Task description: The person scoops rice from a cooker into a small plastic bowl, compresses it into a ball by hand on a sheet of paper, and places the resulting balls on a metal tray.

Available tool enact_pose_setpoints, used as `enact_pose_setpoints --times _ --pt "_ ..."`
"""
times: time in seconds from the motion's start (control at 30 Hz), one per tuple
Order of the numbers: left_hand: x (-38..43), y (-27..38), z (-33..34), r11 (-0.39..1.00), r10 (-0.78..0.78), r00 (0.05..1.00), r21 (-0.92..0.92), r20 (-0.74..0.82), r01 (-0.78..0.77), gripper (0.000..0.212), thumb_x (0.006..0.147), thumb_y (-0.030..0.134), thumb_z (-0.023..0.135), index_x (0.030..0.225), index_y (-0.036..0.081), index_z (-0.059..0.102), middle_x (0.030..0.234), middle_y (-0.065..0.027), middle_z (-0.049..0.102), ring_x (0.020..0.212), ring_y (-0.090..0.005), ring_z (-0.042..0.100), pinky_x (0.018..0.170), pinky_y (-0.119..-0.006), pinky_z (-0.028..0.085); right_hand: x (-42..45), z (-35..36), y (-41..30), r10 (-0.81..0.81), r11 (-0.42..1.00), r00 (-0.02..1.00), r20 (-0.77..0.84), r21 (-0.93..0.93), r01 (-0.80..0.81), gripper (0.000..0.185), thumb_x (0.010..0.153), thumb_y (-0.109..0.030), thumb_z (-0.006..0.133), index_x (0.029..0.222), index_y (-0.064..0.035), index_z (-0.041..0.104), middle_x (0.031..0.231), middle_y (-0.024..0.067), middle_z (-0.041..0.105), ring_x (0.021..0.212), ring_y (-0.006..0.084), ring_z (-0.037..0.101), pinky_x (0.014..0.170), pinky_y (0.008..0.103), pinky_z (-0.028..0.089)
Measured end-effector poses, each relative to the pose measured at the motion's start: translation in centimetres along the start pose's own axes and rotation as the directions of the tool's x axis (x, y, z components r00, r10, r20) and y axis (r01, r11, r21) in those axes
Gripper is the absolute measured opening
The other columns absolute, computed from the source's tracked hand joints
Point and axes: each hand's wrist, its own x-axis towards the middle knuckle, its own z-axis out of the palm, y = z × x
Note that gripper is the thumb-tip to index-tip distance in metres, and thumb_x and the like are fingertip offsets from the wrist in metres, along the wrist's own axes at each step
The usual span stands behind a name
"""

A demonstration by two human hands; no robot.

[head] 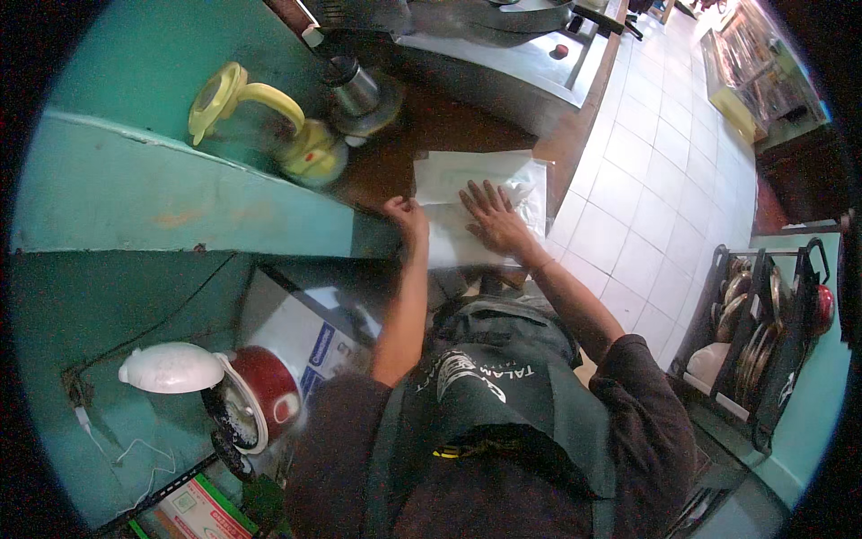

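Observation:
White sheets (pixel 448 236), paper or thin plastic, lie overlapping on a brown counter (pixel 441 121) in front of me. My right hand (pixel 498 222) rests flat on them with its fingers spread. Beside its fingertips, the right part of the stack looks crinkled and shiny, like clear plastic film (pixel 537 195). At the left edge of the sheets is my left hand (pixel 408 215), its fingers curled with the tips drawn together. Whether a sheet edge is pinched there is too small to tell.
Left of the sheets stand a yellow-lidded pitcher (pixel 313 151) and a steel blender base (pixel 357 91). A metal stove (pixel 498 54) is beyond. A red rice cooker (pixel 269 391) with a raised lid sits lower left, a rack of pot lids (pixel 754 337) at right.

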Motion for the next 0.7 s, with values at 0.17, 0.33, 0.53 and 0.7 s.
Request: enact_pose_setpoints --times 0.17,0.33,0.53,0.7 --pt "-5.9 7.5 2.3 0.372 0.441 0.398 0.240 0.804 -0.897 0.069 0.075 0.008 0.060 0.136 0.001 0.028 0.136 -0.0222 0.034 0.130 -0.0367 0.029 0.110 -0.049 0.015 -0.1 0.4 1.3 -0.011 0.987 0.997 -0.070 0.161 0.022 0.063 0.088 -0.027 0.047 0.140 -0.0027 0.023 0.146 0.0193 0.022 0.135 0.0380 0.020 0.111 0.0480 0.016" --pt "-5.3 5.7 1.3 0.204 0.220 0.289 0.246 0.932 -0.948 0.075 0.081 0.027 0.061 0.141 0.004 0.022 0.146 -0.0140 0.023 0.134 -0.0343 0.023 0.110 -0.055 0.007 0.0 -1.1 4.0 -0.086 0.984 0.996 -0.026 -0.162 0.081 0.054 0.081 -0.011 0.047 0.132 -0.0003 0.036 0.135 0.0219 0.037 0.128 0.0347 0.033 0.106 0.0436 0.027" --pt "-5.5 4.6 1.3 0.169 0.428 0.312 0.264 0.848 -0.950 0.054 0.081 0.029 0.060 0.131 0.020 0.041 0.142 -0.0112 0.032 0.130 -0.0331 0.031 0.106 -0.060 0.016 0.4 -3.2 5.8 -0.055 0.980 0.975 -0.215 -0.196 0.012 0.032 0.077 -0.008 0.050 0.109 -0.0096 0.051 0.103 0.0088 0.052 0.098 0.0256 0.049 0.089 0.0377 0.039" --pt "-5.8 4.1 1.6 0.170 0.470 0.297 0.245 0.831 -0.954 0.042 0.084 0.025 0.056 0.124 0.016 0.046 0.140 -0.0133 0.033 0.128 -0.0359 0.033 0.104 -0.061 0.019 -1.6 -0.7 6.7 -0.160 0.979 0.967 -0.198 -0.158 0.130 0.028 0.074 -0.012 0.057 0.102 -0.0101 0.056 0.096 0.0054 0.053 0.095 0.0237 0.049 0.087 0.0355 0.040"
